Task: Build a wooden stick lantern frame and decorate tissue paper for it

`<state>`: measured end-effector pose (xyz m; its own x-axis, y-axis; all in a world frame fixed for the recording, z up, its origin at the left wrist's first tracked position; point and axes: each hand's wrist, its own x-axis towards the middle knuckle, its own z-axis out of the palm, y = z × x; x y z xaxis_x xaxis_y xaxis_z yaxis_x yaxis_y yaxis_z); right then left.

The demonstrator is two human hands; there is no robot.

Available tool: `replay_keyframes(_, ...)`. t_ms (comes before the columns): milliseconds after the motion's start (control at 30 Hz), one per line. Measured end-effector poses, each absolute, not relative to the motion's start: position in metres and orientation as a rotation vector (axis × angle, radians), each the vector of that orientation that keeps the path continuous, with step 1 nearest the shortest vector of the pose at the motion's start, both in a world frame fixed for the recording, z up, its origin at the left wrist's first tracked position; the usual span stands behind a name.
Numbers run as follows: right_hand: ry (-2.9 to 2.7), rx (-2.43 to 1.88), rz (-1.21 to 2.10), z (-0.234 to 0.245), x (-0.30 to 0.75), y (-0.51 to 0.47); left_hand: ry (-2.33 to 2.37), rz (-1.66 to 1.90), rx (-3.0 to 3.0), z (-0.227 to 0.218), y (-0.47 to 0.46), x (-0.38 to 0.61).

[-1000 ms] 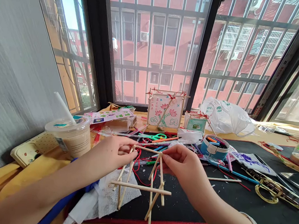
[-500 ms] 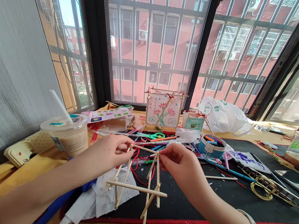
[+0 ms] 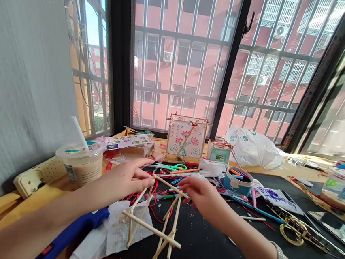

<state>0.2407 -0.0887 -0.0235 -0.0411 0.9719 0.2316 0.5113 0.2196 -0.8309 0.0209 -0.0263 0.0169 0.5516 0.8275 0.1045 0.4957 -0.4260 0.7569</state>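
Turned since the earlier frame: wooden stick frame (image 3: 151,229), view's six o'clock, near side now slanting toward four. Left hand (image 3: 139,178), frame's eleven o'clock: pinching its top corner. Right hand (image 3: 198,192), one o'clock: beside its top; grip cannot be told. Blue tub (image 3: 236,186), two o'clock.

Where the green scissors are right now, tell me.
In the head view, the green scissors lie near the centre, beyond the left hand and right hand, alongside an orange stick and in front of the flower-decorated panel.
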Motion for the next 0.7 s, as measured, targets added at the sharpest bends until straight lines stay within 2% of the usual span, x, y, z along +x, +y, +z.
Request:
replay_keyframes(133,-1.897,-1.349,0.826,-0.030,0.240,-0.089,1.084,0.780,2.174,0.028,-0.025,0.015)
replay_keyframes(367,-1.895,-1.182,0.981,-0.034,0.231,-0.090,1.179,0.962,2.247,0.066,-0.043,-0.012)
replay_keyframes(533,-1.905,-1.122,0.869,-0.037,0.231,-0.088,1.224,0.938,2.178,0.068,-0.086,-0.023)
replay_keyframes(700,-1.819,-1.111,0.820,-0.039,0.235,-0.097,1.313,0.754,2.007,0.057,-0.119,-0.020)
